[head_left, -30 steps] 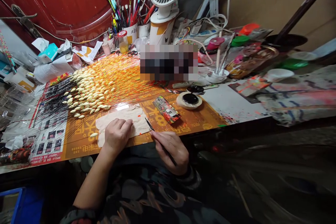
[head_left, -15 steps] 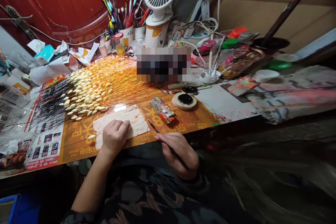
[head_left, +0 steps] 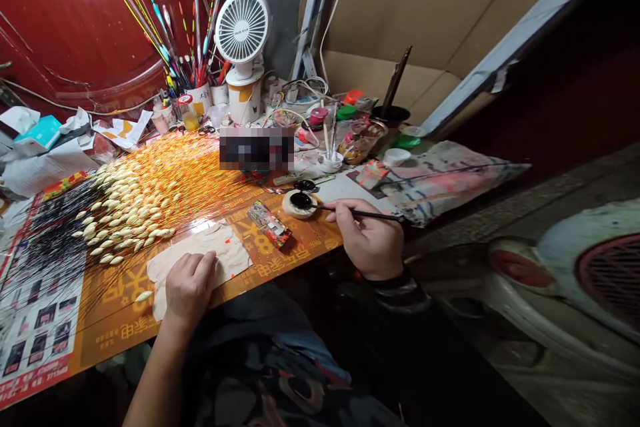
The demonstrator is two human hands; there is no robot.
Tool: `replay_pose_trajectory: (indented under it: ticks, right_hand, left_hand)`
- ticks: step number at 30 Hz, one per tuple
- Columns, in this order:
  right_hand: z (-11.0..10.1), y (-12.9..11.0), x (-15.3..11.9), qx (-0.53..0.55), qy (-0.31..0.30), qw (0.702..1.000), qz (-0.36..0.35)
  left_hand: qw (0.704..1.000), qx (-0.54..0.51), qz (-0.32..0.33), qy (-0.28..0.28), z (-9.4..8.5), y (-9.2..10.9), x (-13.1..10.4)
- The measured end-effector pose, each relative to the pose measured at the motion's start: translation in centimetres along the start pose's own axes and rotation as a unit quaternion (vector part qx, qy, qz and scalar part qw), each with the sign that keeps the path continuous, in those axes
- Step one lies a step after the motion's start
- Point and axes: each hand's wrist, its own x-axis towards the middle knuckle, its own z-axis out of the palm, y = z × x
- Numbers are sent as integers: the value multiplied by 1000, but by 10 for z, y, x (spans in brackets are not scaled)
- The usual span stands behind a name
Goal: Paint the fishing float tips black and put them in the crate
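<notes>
In the head view my right hand [head_left: 375,240] grips a thin paintbrush [head_left: 365,213], its tip at the mouth of a small round pot of black paint [head_left: 302,201]. My left hand [head_left: 190,283] rests with curled fingers on a crumpled pale cloth [head_left: 165,260]. A cream-bodied fishing float [head_left: 145,295] lies just left of that hand, in line with its closed fingers; the grip itself is hidden. Beyond the cloth spreads a large bunch of similar floats [head_left: 125,213] with bright orange-yellow tips and dark stems.
A paint-smeared box [head_left: 269,223] sits between cloth and pot. Behind are a white fan [head_left: 243,27], a cup of rods [head_left: 199,99], a white dish with brushes [head_left: 331,161] and a stained sheet [head_left: 450,177]. The table's front edge runs close to both hands.
My right hand has carried the brush from beside the cloth rightward to the black paint pot. The view has swung right. My left hand stays on the cloth.
</notes>
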Motion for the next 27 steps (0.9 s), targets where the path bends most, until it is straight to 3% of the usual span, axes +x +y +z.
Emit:
replay_pose_trajectory:
  ticks: [5, 9, 19, 27]
  right_hand:
    - [14, 11, 6, -12, -32, 999, -12]
    - [12, 15, 2, -4, -55, 998, -10]
    - [-9, 19, -7, 28, -49, 996, 66]
    - [0, 25, -7, 126, -48, 984, 120]
  left_hand:
    - [1000, 2, -1, -3, -1, 0, 0]
    - [1000, 0, -1, -2, -1, 1, 0]
    - [1000, 1, 1, -5, -1, 1, 0]
    - [1000, -2, 6, -2, -1, 1, 1]
